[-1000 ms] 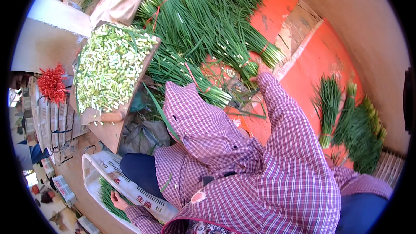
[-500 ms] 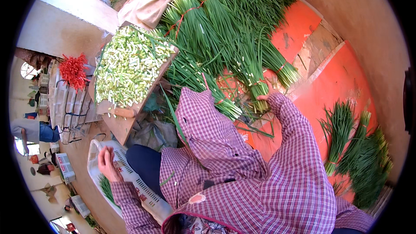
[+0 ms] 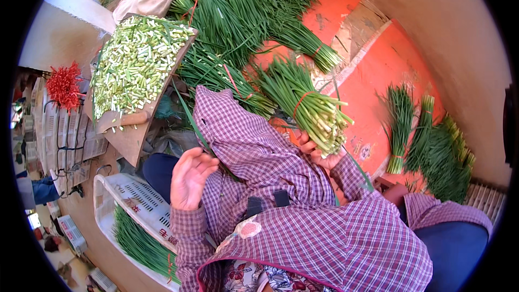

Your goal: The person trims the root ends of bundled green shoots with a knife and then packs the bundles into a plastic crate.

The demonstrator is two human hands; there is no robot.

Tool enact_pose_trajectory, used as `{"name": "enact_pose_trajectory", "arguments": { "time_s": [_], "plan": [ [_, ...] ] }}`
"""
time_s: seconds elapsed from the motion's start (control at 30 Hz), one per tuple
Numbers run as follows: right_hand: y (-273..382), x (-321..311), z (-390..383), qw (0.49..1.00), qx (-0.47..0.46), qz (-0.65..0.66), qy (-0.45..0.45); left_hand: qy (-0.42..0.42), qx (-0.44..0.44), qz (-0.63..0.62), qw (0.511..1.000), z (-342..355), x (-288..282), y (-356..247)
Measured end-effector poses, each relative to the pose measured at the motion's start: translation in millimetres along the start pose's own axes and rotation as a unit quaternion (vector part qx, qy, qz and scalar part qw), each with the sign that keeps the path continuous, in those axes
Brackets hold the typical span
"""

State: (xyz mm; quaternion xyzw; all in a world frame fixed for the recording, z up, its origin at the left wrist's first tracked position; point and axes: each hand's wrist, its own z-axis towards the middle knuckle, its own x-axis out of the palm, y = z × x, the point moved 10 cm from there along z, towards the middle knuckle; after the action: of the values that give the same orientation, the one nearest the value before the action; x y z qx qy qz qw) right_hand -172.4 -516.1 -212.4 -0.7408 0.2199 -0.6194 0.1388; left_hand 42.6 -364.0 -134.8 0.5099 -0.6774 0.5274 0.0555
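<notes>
At four o'clock from centre, my right grip [image 3: 327,162] is curled under the pale cut ends of a bunch of greens [image 3: 310,111], leaves pointing toward ten. Here I'd want firm, light support, square to that red band [image 3: 300,104], so no stems bruise or slip out. At eight, my left grip [image 3: 190,181] hangs loosely open, empty, near a white crate [image 3: 125,188]. Chopped stems [image 3: 135,67] at ten.
</notes>
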Motion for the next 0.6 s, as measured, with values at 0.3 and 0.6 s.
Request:
{"name": "enact_pose_trajectory", "arguments": {
  "time_s": [0.3,0.6],
  "plan": [
    [-74.6,71.0,-12.5,0.989,-0.04,0.032,0.135,0.217,-0.251,0.042,0.942,34.3,83.2,120.1],
    [-115.7,76.5,-5.5,0.934,0.165,-0.185,0.257,0.251,-0.146,-0.192,0.938,68.5,185.8,78.2]
  ]
}}
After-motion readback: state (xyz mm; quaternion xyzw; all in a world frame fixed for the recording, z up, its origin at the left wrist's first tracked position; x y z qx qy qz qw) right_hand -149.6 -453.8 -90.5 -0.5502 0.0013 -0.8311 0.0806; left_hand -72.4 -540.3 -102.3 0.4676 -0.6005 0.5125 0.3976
